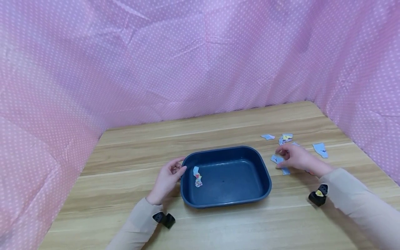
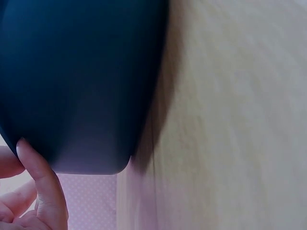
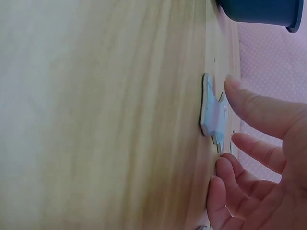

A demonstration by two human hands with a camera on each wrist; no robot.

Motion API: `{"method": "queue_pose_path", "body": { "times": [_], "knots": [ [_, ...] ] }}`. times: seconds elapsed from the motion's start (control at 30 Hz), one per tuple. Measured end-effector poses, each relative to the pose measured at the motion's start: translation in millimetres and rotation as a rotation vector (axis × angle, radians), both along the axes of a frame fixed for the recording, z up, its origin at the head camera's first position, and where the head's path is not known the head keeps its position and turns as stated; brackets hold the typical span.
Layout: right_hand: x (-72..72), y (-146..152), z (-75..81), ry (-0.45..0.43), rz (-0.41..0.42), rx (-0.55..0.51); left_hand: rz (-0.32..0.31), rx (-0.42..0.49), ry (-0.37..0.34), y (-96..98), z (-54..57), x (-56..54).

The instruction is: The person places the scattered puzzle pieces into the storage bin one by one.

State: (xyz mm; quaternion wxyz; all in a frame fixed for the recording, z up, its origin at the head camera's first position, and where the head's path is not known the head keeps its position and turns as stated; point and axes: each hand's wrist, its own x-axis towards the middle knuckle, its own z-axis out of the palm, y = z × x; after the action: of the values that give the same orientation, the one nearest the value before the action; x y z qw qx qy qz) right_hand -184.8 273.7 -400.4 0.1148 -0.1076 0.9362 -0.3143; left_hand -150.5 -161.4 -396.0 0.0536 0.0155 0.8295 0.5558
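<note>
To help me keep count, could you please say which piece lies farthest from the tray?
The rightmost piece, pale blue with a dark mark; all other visible pieces lie nearer the tray.

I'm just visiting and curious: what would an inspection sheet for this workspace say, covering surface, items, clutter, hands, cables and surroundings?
Surface: wood-grain table.
Job's things: dark blue tray on the table, with small patterned picture pieces at its left end, exact count unclear; loose picture pieces lie to the tray's right, some partly hidden.
Clutter: nothing seen.
Hands: left hand grips the tray's left rim; right hand is among the loose pieces, thumb and fingers apart; whether it touches one is unclear.
Cables: nothing seen.
Surroundings: pink cloth with pale dots behind the table and at both sides; a black device at each wrist.
</note>
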Motion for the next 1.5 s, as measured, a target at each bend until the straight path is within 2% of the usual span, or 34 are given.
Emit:
{"method": "queue_pose_path", "body": {
  "times": [0.3, 0.8, 1.1, 1.5],
  "knots": [
    [2.2, -1.5, -4.9, 0.072, 0.035, 0.042, 0.003, -0.003, -0.011, 0.1, -1.4, 3.1],
    [4.2, -0.9, -6.7, 0.062, 0.029, 0.034, 0.021, 0.004, -0.005, 2.3, -6.0, 3.9],
    [2.4, -4.3, -4.1, 0.009, 0.004, 0.044, 0.025, 0.003, 0.008, 2.9, -5.6, 4.8],
    [4.5, -7.6, -2.1, 0.017, -0.031, 0.066, 0.033, 0.009, -0.008, 4.1, -5.4, 6.1]
  ]
}}
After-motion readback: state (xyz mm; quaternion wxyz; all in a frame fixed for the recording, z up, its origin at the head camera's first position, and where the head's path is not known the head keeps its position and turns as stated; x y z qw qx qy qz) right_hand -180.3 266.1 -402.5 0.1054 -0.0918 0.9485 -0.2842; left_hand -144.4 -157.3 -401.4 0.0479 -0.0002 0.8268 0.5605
